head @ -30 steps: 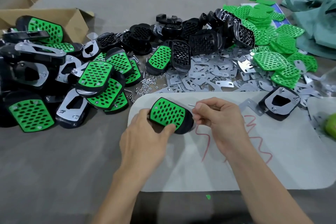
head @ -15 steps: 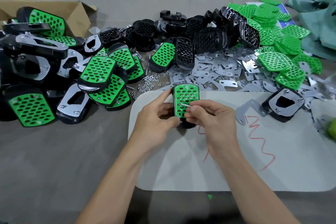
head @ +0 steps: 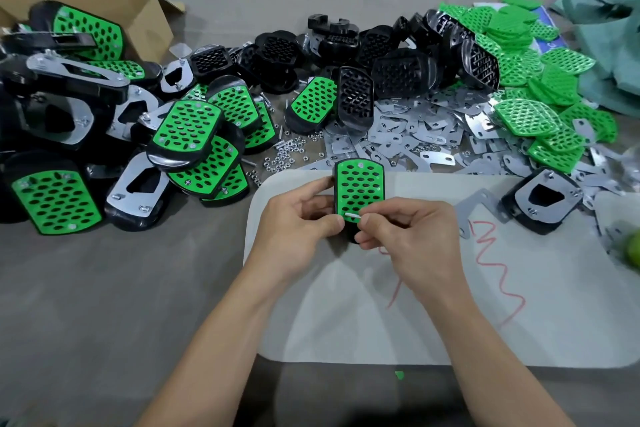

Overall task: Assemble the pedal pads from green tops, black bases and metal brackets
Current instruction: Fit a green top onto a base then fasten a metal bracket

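A pedal pad [head: 359, 184] with a green perforated top on a black base stands upright over the white mat [head: 519, 305]. My left hand [head: 298, 222] grips its left side and lower end. My right hand [head: 405, 232] pinches a small silver screw [head: 352, 215] lying against the pad's lower green face. A loose metal bracket [head: 479, 206] lies on the mat to the right. Beside it sits a black base with a bracket fitted [head: 542, 199].
Finished pads are heaped at the left [head: 187, 128] by a cardboard box [head: 152, 17]. Black bases [head: 391, 69], loose brackets [head: 415, 135] and green tops [head: 526, 118] fill the back and right. Nuts [head: 287, 152] lie scattered near the mat's far left corner.
The pad went from lying tilted on the mat to upright in my left hand. My right hand brought the screw onto its lower green face.
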A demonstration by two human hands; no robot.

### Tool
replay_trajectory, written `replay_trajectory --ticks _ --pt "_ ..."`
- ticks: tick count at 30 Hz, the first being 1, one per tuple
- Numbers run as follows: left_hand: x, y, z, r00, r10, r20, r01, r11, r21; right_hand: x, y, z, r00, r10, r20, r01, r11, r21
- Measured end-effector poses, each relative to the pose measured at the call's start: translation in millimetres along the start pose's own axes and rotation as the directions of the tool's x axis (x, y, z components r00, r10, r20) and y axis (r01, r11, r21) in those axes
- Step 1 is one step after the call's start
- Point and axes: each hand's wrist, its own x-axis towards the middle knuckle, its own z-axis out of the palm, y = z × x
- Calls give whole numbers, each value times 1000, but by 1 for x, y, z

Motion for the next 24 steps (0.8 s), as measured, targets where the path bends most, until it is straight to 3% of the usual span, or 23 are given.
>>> replay_trajectory --ticks 5,8,10,12,15,17,24 --pt "4 -2 -1 1000 -2 7 2 998 -57 4 -10 4 998 -56 4 55 957 -283" --pt "4 -4 0 1000 -13 -21 12 997 -75 4 -22 12 964 -213 162 267 714 -647" --pt "5 -5 0 999 -25 -41 21 995 -97 5 -28 20 945 -233 228 324 603 -729" --pt "8 -6 0 997 -40 -59 34 994 -107 10 -31 21 969 -149 197 245 681 -690" --pt "8 -6 1 996 -27 -85 18 995 -103 13 -32 16 990 53 132 17 876 -482" --pt "7 -6 2 995 -22 -94 12 994 -110 11 -28 17 990 105 92 -65 931 -358" --pt "4 -7 3 993 33 -114 -43 995 -89 2 3 14 988 -105 -114 46 903 -428"
